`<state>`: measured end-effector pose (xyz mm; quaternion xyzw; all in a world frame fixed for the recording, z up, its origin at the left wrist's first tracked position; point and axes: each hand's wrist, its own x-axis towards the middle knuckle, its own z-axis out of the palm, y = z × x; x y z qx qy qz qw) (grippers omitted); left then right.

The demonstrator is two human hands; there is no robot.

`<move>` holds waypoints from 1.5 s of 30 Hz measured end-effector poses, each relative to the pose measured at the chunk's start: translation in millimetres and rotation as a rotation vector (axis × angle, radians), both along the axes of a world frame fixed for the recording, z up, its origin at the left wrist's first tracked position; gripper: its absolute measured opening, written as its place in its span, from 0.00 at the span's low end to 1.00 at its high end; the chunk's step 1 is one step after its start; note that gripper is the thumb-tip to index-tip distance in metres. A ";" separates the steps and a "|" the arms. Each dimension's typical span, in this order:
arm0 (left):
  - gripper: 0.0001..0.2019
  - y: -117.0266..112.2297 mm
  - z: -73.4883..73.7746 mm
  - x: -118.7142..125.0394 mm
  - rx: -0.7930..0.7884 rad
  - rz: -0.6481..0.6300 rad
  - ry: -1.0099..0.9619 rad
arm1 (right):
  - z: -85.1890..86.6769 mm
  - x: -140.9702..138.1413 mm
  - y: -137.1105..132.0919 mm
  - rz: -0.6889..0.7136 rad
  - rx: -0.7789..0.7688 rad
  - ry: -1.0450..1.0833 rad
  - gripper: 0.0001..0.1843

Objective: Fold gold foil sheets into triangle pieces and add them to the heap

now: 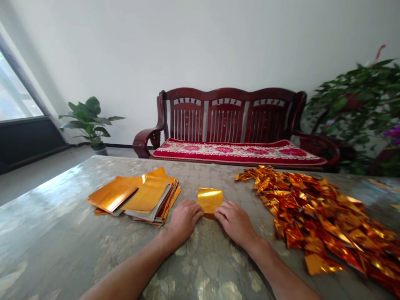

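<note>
Between my hands, at the middle of the table, is a sheet of gold foil paper (210,200). Its near edge looks curled or folded over. My left hand (186,214) pinches the near left corner, fingers bent together. At the near right corner my right hand (233,218) grips the same sheet with its fingertips. To the left lies a loose stack of gold foil sheets (145,196), some showing grey-white undersides. A large heap of folded gold foil pieces (312,221) spreads over the right side.
The table (78,250) has a patterned, glossy cover. Behind it stands a dark red wooden bench (226,114) with a red floral cushion (237,152). A potted plant (90,121) is at the back left, and leafy foliage (359,100) rises at the right.
</note>
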<state>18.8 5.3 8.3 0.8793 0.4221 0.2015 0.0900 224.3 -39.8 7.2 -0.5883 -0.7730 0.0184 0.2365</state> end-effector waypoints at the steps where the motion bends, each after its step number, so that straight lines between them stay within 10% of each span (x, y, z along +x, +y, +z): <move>1: 0.14 0.6 -0.2 0.3 -0.011 0.005 0.000 | 0.0 -0.2 0.3 -0.010 -0.012 0.012 0.13; 14: 0.13 4.3 6.7 5.1 -0.166 0.127 0.051 | 4.3 0.0 1.7 -0.080 -0.093 -0.017 0.13; 45: 0.16 11.5 9.7 7.7 -0.001 0.207 0.218 | 3.8 -2.8 4.1 -0.136 -0.083 -0.041 0.07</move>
